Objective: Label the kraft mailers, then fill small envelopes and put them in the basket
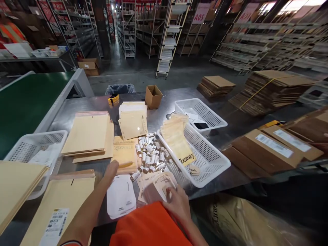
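Observation:
My left hand (112, 169) is at the left edge of a pile of pale yellow pouches (124, 152), closed on a pouch, its fingers partly hidden. My right hand (179, 203) has its fingers curled on the edge of printed cards (164, 181) in front of my body. Between the hands lies a stack of white rounded cards (121, 196). Just beyond is a heap of small labelled glass vials (151, 155). More yellow pouches marked "beauty" (179, 140) hang over the rim of a white plastic basket (215, 164).
Padded envelopes (87, 131) are stacked at left, beside another white basket (57, 135) and a green conveyor (33, 99). A small open carton (153, 97) stands at the back. Flat cardboard boxes (261, 147) lie at right. Beige cards (133, 123) stand behind the pouches.

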Demonstrator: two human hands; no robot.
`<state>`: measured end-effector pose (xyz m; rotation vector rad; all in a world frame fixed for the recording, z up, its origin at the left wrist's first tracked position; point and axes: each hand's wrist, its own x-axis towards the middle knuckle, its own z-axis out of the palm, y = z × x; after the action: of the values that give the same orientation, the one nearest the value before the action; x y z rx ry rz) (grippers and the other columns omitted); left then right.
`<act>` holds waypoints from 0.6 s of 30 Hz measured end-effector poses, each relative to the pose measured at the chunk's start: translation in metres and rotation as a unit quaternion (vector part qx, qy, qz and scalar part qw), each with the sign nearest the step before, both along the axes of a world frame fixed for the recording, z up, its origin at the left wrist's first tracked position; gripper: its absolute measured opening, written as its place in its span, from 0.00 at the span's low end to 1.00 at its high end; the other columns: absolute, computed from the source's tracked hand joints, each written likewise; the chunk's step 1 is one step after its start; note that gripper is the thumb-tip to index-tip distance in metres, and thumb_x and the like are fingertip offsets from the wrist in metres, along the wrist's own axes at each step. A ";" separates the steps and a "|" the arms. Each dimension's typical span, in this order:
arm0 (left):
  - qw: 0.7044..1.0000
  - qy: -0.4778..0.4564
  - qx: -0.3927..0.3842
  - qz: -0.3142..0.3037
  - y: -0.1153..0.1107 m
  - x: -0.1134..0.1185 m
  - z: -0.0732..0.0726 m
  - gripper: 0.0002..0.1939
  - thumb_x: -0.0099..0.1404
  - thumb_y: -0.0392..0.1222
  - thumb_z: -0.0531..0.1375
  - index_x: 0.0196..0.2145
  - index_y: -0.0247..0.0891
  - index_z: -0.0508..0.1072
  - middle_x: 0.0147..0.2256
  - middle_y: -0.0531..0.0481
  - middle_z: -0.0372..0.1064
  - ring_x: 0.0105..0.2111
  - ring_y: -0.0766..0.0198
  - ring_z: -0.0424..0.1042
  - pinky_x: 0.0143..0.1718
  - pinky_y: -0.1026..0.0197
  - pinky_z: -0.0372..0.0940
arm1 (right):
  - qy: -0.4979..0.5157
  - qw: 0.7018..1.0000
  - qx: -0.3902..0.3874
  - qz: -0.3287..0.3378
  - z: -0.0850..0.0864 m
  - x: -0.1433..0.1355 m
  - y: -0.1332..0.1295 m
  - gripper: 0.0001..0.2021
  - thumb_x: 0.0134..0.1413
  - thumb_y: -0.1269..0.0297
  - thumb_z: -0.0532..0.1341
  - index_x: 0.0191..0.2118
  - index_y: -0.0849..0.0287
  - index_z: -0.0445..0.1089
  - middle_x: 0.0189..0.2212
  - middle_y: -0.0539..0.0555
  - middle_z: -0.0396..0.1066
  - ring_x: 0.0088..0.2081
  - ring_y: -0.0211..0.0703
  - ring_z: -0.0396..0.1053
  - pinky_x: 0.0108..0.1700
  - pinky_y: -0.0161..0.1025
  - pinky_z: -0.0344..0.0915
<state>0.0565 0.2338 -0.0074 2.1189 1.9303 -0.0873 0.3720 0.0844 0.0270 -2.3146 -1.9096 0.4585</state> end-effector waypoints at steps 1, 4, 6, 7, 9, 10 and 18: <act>1.000 0.009 0.012 0.005 0.003 -0.005 0.010 0.12 0.69 0.30 0.50 0.34 0.30 0.73 0.35 0.49 0.72 0.39 0.64 0.70 0.38 0.66 0.58 | 0.003 1.000 0.002 0.005 0.001 -0.001 0.001 0.11 0.41 0.60 0.65 0.34 0.57 0.72 0.41 0.58 0.65 0.45 0.56 0.66 0.44 0.44 0.61; 0.997 0.037 0.062 0.024 0.005 -0.023 0.046 0.17 0.74 0.37 0.45 0.40 0.27 0.72 0.41 0.42 0.70 0.45 0.57 0.68 0.44 0.61 0.59 | 0.010 0.999 0.010 0.029 0.000 -0.001 0.002 0.12 0.40 0.60 0.65 0.35 0.58 0.73 0.40 0.57 0.65 0.44 0.55 0.65 0.43 0.43 0.60; 0.995 0.049 0.084 0.022 -0.003 -0.033 0.068 0.21 0.75 0.44 0.43 0.42 0.26 0.71 0.44 0.39 0.69 0.48 0.53 0.66 0.48 0.55 0.58 | 0.007 0.999 0.024 0.045 -0.003 0.000 0.004 0.12 0.40 0.59 0.65 0.34 0.57 0.73 0.39 0.56 0.64 0.43 0.53 0.65 0.42 0.43 0.61; 0.995 0.051 0.086 0.012 -0.011 -0.035 0.075 0.24 0.76 0.47 0.42 0.42 0.27 0.71 0.43 0.39 0.69 0.48 0.52 0.66 0.49 0.53 0.58 | 0.005 0.998 0.035 0.054 -0.005 0.000 0.005 0.13 0.40 0.58 0.66 0.34 0.57 0.73 0.38 0.56 0.64 0.42 0.53 0.65 0.41 0.43 0.61; 0.997 0.038 0.051 -0.038 -0.036 -0.030 0.075 0.26 0.74 0.53 0.43 0.39 0.32 0.73 0.40 0.40 0.71 0.46 0.52 0.68 0.50 0.52 0.59 | 0.006 0.995 0.063 0.079 -0.009 -0.001 0.009 0.12 0.40 0.58 0.66 0.34 0.58 0.73 0.37 0.56 0.64 0.41 0.53 0.65 0.41 0.43 0.62; 0.997 0.026 0.022 -0.068 -0.050 -0.023 0.069 0.25 0.74 0.54 0.44 0.36 0.35 0.74 0.38 0.41 0.72 0.45 0.52 0.69 0.49 0.53 0.60 | 0.012 0.992 0.077 0.099 -0.011 -0.002 0.011 0.12 0.41 0.59 0.66 0.34 0.58 0.73 0.37 0.57 0.64 0.40 0.53 0.64 0.41 0.44 0.62; 0.987 0.013 -0.156 -0.017 -0.130 0.041 -0.039 0.17 0.68 0.28 0.47 0.47 0.34 0.71 0.42 0.37 0.74 0.38 0.54 0.77 0.37 0.57 0.66 | 0.052 0.956 0.016 0.288 -0.009 -0.038 0.033 0.09 0.50 0.62 0.64 0.38 0.57 0.74 0.49 0.59 0.68 0.45 0.51 0.66 0.46 0.44 0.64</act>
<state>0.0971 0.1037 -0.0460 1.9491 1.7597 -0.3984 0.3340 0.1176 0.0180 -1.6387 -2.4920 0.5742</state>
